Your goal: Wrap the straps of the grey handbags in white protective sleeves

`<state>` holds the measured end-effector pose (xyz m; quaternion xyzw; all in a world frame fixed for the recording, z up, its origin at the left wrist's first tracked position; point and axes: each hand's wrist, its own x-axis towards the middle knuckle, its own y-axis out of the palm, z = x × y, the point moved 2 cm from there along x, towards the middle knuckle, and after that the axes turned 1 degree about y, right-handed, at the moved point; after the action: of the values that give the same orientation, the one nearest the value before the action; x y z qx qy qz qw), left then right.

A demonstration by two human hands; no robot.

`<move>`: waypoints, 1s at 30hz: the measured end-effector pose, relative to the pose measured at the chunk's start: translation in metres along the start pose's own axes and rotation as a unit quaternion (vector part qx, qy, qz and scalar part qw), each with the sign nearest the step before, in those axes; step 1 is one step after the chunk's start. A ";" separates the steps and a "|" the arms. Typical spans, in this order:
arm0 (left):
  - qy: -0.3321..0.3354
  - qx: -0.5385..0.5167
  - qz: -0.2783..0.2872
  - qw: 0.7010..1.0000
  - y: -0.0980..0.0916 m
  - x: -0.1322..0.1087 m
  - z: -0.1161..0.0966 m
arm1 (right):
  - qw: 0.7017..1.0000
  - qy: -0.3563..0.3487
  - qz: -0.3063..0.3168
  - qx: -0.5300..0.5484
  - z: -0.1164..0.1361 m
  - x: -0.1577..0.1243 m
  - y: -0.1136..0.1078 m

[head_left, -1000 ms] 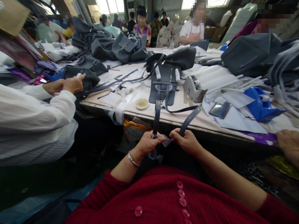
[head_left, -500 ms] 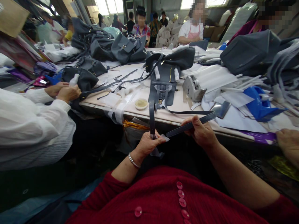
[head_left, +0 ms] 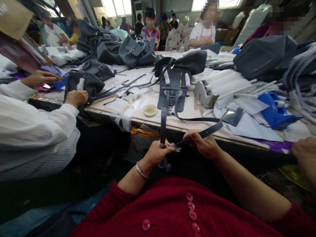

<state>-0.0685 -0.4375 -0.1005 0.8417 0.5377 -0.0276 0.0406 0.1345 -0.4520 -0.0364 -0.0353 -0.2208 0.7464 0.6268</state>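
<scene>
Grasping left strap (head_left: 163,126) in left hand (head_left: 159,153), fingers closed on it. Also pinching translucent wrap (head_left: 177,149) at same fingertips. Wearing silver bangle (head_left: 141,169) on left wrist. Grasping right strap (head_left: 209,130) in right hand (head_left: 206,143), thumb on top, lower end angled to left fingertips. Can't tell whether touching there. Both joined to grey bag (head_left: 174,77), lying on surface (head_left: 153,98) straight ahead. Looping right strap past surface edge, bending back through right hand. Beside bag, to right: metal dispenser (head_left: 205,95). Farther right: glossy dark slab (head_left: 233,116) on white paper, then blue dispenser (head_left: 275,110). Left of straps, near edge: shallow round dish (head_left: 149,110). Far left: co-worker's hand (head_left: 76,98) at another dark bag (head_left: 92,82).
</scene>
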 end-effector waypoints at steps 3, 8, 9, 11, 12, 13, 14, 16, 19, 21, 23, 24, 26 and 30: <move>0.008 0.007 0.016 1.000 0.005 -0.001 -0.001 | 0.990 -0.076 0.076 -0.087 -0.004 -0.003 0.017; 0.020 0.010 0.025 0.999 0.012 -0.004 -0.001 | 0.988 -0.030 0.145 -0.047 -0.030 -0.016 0.045; 0.009 0.004 0.012 1.000 0.012 -0.004 0.001 | 0.989 0.002 0.148 -0.016 -0.035 -0.019 0.045; -0.021 -0.013 -0.011 1.000 0.009 -0.005 0.005 | 0.987 0.064 0.132 0.068 -0.042 -0.020 0.042; -0.036 -0.016 -0.015 0.999 0.009 -0.005 0.008 | 0.982 0.090 0.110 0.125 -0.043 -0.019 0.038; -0.050 -0.017 -0.011 0.999 0.008 -0.005 0.010 | 0.972 0.115 0.077 0.189 -0.044 -0.017 0.033; -0.061 -0.014 -0.001 0.998 0.009 -0.004 0.012 | 0.958 0.138 0.036 0.249 -0.043 -0.013 0.028; -0.080 -0.003 0.018 0.997 0.011 -0.004 0.015 | 0.927 0.176 -0.047 0.327 -0.042 -0.006 0.020; -0.094 -0.003 0.043 0.995 0.016 -0.003 0.015 | 0.923 0.197 -0.063 0.324 -0.036 0.001 0.020; -0.097 -0.011 0.074 0.993 0.019 -0.003 0.011 | 0.938 0.176 0.008 0.299 -0.031 0.002 0.029; -0.103 -0.019 0.100 0.989 0.020 -0.004 0.007 | 0.942 0.157 0.086 0.286 -0.026 0.000 0.041; -0.106 -0.024 0.105 0.989 0.020 -0.004 0.005 | 0.941 0.151 0.114 0.280 -0.024 -0.001 0.046; -0.111 -0.040 0.099 0.988 0.019 -0.005 0.003 | 0.943 0.147 0.140 0.262 -0.020 -0.001 0.052; -0.121 -0.087 0.081 0.986 0.016 -0.008 0.004 | 0.948 0.135 0.146 0.247 -0.016 -0.001 0.056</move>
<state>-0.0569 -0.4516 -0.1034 0.8662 0.4594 -0.0790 0.1800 0.0885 -0.4551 -0.0724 -0.0116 0.0646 0.8494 0.5236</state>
